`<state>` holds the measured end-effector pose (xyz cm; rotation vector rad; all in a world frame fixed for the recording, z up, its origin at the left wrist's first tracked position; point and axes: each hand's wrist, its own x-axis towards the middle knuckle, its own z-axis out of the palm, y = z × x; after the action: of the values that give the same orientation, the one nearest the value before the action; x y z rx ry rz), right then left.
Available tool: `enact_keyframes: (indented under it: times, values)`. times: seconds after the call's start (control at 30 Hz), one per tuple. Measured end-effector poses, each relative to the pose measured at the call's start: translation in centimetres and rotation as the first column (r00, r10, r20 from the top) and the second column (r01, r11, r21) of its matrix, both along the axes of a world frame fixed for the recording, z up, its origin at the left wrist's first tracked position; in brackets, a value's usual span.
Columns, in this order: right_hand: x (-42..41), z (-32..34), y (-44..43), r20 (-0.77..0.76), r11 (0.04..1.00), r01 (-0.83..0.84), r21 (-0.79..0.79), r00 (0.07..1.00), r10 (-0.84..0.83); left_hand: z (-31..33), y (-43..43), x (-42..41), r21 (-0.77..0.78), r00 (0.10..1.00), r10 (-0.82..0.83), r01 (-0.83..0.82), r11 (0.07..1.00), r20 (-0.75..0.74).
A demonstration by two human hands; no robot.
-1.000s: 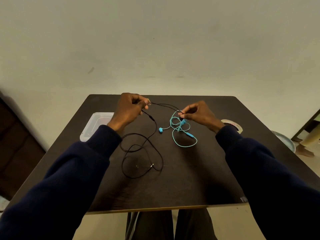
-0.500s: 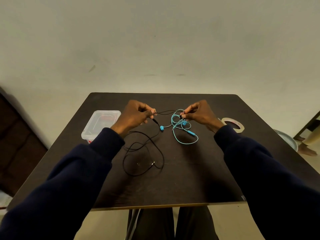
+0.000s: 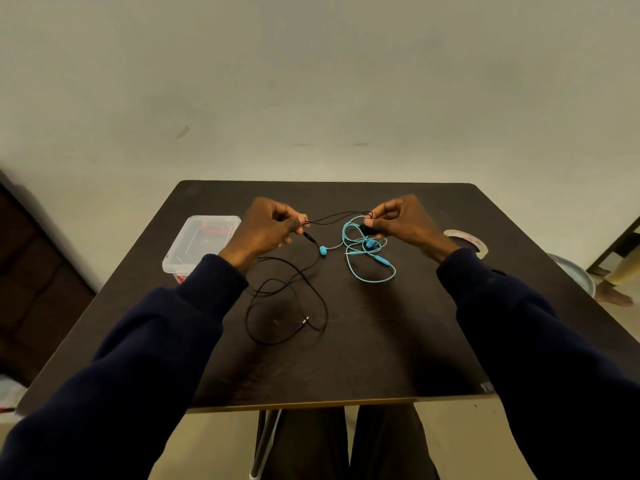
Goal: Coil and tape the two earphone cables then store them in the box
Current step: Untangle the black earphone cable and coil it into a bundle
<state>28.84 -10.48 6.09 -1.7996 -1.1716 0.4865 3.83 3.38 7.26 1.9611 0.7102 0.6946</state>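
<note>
— So where does the black cable (image 3: 337, 216) sit right now?

— Stretched in the air between both hands, over the far half of the table (image 3: 381, 341). The left hand (image 3: 268, 230) pinches it between thumb and forefinger, with the other fingers curled. The right hand (image 3: 401, 221) pinches a small loop of it at its fingertips. The rest drops from the left hand onto the table in loose rings and ends at the plug (image 3: 306, 319).

— What could go wrong?

— Snagging, I'd say. The right hand holds its loop just above the blue cable (image 3: 370, 243), which lies in a tangle beneath it, one earbud (image 3: 322, 250) lying out toward the black line. Winding there could catch a blue strand and drag the whole heap along. The black rings also cross each other, so a quick pull may tighten them into a knot.

— And the taping?

— The tape roll (image 3: 467, 237) lies just beyond the right sleeve (image 3: 502, 306), and the box (image 3: 180, 258) is beside the left sleeve (image 3: 207, 299). Reaching for tape means freeing a hand, and a thin springy coil would likely fall open.

— Anything you can't make out?

— Plenty. Black wire on a dark table is hard to follow, and it vanishes under the left sleeve. Whether the right fingers hold anything besides that loop, I can't tell. The right sleeve covers part of the tape roll. The box is clear, with something red showing through it, but I can't say whether its lid is on.
</note>
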Motion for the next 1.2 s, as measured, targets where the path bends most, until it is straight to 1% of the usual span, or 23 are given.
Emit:
enact_keyframes:
  times: [0.13, 0.23, 0.37, 0.43, 0.5, 0.53, 0.6, 0.67, 0.73, 0.77, 0.83, 0.93, 0.97, 1.03, 1.07, 1.13, 1.17, 1.2]
  values:
    - [-0.7, 0.2, -2.3, -0.043, 0.984, -0.130, -0.125, 0.991, 0.125, -1.6, 0.2, -1.5, -0.040, 0.998, -0.032, 0.030, 0.999, -0.053]
    - [-1.6, -0.2, -4.3, -0.088, 0.949, -0.237, -0.210, 0.971, 0.223, -3.1, 0.0, -2.4, -0.046, 0.992, -0.045, 0.040, 0.998, -0.115]
    - [-3.3, -0.7, -6.0, -0.062, 0.890, -0.270, -0.368, 0.962, 0.266, -4.7, -0.9, -3.5, -0.012, 0.991, -0.015, 0.013, 1.000, -0.135]
    - [-4.4, -1.2, -6.4, -0.070, 0.859, -0.299, -0.415, 0.952, 0.298, -5.2, -1.6, -4.2, -0.006, 0.995, -0.018, 0.018, 1.000, -0.095]
    - [-5.5, -1.9, -6.8, -0.089, 0.829, -0.319, -0.459, 0.945, 0.314, -5.5, -2.0, -5.1, 0.039, 1.000, -0.012, 0.012, 0.999, -0.005]
    - [-6.0, -2.3, -6.9, -0.087, 0.814, -0.316, -0.488, 0.945, 0.315, -5.7, -2.2, -5.6, 0.076, 0.999, 0.014, -0.017, 0.997, 0.039]
    - [-6.8, -3.1, -7.1, -0.051, 0.794, -0.280, -0.539, 0.952, 0.301, -6.1, -3.0, -6.6, 0.153, 0.988, 0.113, -0.129, 0.980, 0.107]
    - [-7.4, -3.6, -7.2, -0.025, 0.803, -0.233, -0.548, 0.965, 0.263, -6.8, -4.2, -7.7, 0.190, 0.962, 0.203, -0.238, 0.952, 0.184]
    - [-7.7, -3.9, -7.2, -0.018, 0.824, -0.195, -0.532, 0.976, 0.219, -7.6, -5.6, -8.7, 0.189, 0.947, 0.227, -0.271, 0.944, 0.225]
    - [-7.9, -3.9, -7.2, -0.015, 0.833, -0.181, -0.523, 0.979, 0.203, -7.9, -6.2, -9.1, 0.182, 0.953, 0.219, -0.258, 0.949, 0.210]
    - [-8.0, -4.1, -7.1, 0.001, 0.852, -0.149, -0.502, 0.985, 0.173, -8.6, -7.4, -9.7, 0.175, 0.980, 0.167, -0.183, 0.967, 0.106]
    - [-8.2, -4.5, -7.0, 0.136, 0.887, -0.053, -0.459, 0.982, 0.129, -9.6, -8.8, -9.7, 0.200, 0.988, 0.104, -0.081, 0.976, -0.110]
    - [-8.2, -4.7, -7.0, 0.175, 0.895, -0.020, -0.446, 0.978, 0.109, -10.0, -9.1, -9.7, 0.226, 0.983, 0.108, -0.072, 0.971, -0.151]
    - [-8.5, -4.8, -7.1, 0.195, 0.918, 0.040, -0.394, 0.980, 0.041, -10.4, -9.5, -9.5, 0.295, 0.971, 0.127, -0.063, 0.953, -0.201]
    - [-8.9, -4.8, -7.3, 0.212, 0.938, 0.078, -0.338, 0.977, -0.005, -10.5, -9.6, -9.4, 0.331, 0.966, 0.132, -0.053, 0.942, -0.221]
    - [-10.0, -4.5, -7.8, 0.301, 0.985, 0.125, -0.123, 0.950, -0.083, -10.5, -9.8, -9.3, 0.406, 0.961, 0.127, -0.017, 0.914, -0.246]
    - [-10.9, -4.3, -8.1, 0.318, 0.995, 0.104, -0.003, 0.943, -0.098, -10.6, -9.9, -9.3, 0.452, 0.958, 0.127, 0.003, 0.892, -0.258]
    - [-11.9, -4.1, -8.3, 0.292, 0.994, 0.059, 0.087, 0.953, -0.082, -10.8, -10.0, -9.3, 0.494, 0.952, 0.135, 0.020, 0.869, -0.276]
